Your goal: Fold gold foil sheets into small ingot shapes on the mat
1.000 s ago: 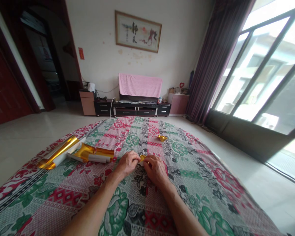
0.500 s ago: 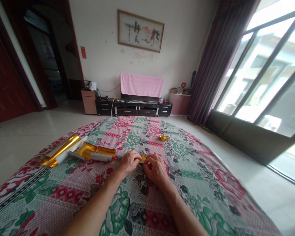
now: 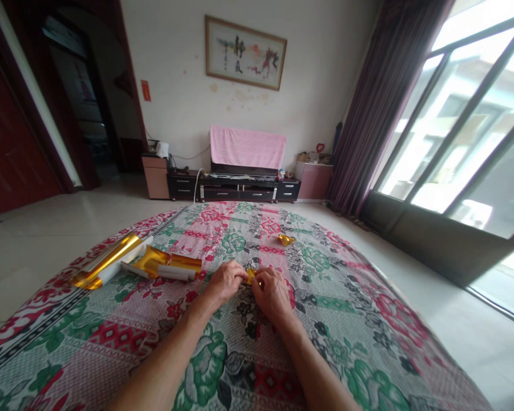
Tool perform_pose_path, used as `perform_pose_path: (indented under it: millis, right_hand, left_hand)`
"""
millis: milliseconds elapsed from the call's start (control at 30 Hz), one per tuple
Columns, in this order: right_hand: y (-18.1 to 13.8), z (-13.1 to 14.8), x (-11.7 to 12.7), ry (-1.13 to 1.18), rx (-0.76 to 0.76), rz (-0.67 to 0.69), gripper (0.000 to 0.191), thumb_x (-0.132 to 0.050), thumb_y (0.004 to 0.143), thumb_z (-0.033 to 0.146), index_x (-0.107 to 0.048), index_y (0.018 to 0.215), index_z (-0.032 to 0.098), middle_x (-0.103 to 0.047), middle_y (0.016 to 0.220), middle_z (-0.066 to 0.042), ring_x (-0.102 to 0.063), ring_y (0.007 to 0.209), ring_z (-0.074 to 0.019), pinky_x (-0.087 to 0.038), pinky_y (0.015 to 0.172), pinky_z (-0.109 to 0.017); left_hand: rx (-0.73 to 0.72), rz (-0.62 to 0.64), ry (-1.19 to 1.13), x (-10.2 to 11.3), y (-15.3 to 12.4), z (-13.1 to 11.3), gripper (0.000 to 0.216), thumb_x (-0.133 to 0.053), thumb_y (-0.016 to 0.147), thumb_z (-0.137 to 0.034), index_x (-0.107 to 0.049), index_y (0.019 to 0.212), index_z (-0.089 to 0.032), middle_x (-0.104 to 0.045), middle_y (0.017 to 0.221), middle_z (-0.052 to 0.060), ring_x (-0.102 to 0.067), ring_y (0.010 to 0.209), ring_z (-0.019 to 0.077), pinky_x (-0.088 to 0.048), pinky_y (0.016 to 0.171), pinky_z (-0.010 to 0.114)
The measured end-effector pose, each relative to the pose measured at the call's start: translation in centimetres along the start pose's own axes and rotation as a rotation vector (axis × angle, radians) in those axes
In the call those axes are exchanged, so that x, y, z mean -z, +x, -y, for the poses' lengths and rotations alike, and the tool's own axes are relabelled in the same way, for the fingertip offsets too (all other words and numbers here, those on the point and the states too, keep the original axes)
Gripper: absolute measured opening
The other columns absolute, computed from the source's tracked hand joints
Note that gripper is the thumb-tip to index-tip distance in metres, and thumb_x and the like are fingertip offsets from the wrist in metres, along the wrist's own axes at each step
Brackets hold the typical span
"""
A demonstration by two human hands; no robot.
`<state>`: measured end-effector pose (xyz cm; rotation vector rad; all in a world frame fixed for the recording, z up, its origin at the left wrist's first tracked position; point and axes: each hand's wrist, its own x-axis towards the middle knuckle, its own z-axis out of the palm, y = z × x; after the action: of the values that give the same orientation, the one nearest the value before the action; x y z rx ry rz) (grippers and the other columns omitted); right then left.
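Observation:
A small piece of gold foil paper [image 3: 251, 276] lies between my two hands, low over the patterned cloth [image 3: 154, 337]. My left hand [image 3: 228, 281] pinches its left side with closed fingertips. On the other side, my right hand [image 3: 272, 291] is closed on it, and the fingers cover much of the piece. Its exact shape is hard to make out. Further off sits a folded gold foil piece [image 3: 286, 240], touched by neither hand.
Left of my hands lie gold foil sheets with white backs, one partly rolled [image 3: 167, 266] and another curled [image 3: 111, 262]. Beyond the cloth's far edge stands a low black cabinet [image 3: 248, 194] with a pink towel [image 3: 247, 146] above it. A window [image 3: 462, 125] is at the right.
Both hands stay in nearly the same place. A little more of the gold foil paper shows between them, as the right fingers have shifted slightly right.

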<state>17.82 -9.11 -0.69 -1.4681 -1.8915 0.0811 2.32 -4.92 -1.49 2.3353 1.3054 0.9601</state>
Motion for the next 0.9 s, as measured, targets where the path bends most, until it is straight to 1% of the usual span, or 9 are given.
perform_pose_path:
  millis: [233,600,767,900]
  right_hand:
    - [0.08,0.22,0.01,-0.014,-0.021,-0.012,0.017,-0.050,0.079,0.020,-0.058,0.064,0.018,-0.062,0.089,-0.004,-0.055,0.084,-0.0146,-0.037,0.078,-0.026]
    - [0.11,0.56,0.03,-0.061,-0.053,-0.001,0.018,-0.049,0.079,0.019,-0.057,0.063,0.018,-0.061,0.088,-0.006,-0.054,0.081,-0.0157,-0.035,0.074,-0.027]
    - [0.06,0.61,0.01,-0.074,-0.062,-0.012,0.017,-0.049,0.079,0.019,-0.057,0.064,0.017,-0.060,0.086,-0.005,-0.053,0.081,-0.0146,-0.035,0.074,-0.025]
    - [0.04,0.54,-0.14,-0.078,-0.068,-0.016,0.016,-0.049,0.079,0.018,-0.056,0.064,0.017,-0.060,0.086,-0.004,-0.052,0.081,-0.0141,-0.034,0.073,-0.025]
  left_hand:
    - [0.013,-0.022,-0.006,0.29,-0.03,-0.67,0.022,-0.048,0.074,-0.011,-0.069,0.073,-0.019,-0.063,0.081,0.004,-0.057,0.081,0.0148,-0.045,0.078,0.028]
    - [0.021,-0.022,-0.003,0.01,0.05,-0.28,0.023,-0.049,0.072,-0.010,-0.070,0.073,-0.019,-0.064,0.081,0.004,-0.057,0.079,0.0146,-0.045,0.077,0.027]
    - [0.034,-0.006,-0.004,0.01,0.02,-0.37,0.023,-0.049,0.071,-0.009,-0.070,0.074,-0.018,-0.064,0.082,0.004,-0.057,0.080,0.0143,-0.045,0.078,0.027]
    - [0.036,-0.016,0.006,-0.06,-0.01,-0.40,0.024,-0.048,0.071,-0.009,-0.070,0.073,-0.019,-0.063,0.082,0.003,-0.056,0.081,0.0145,-0.044,0.080,0.027]
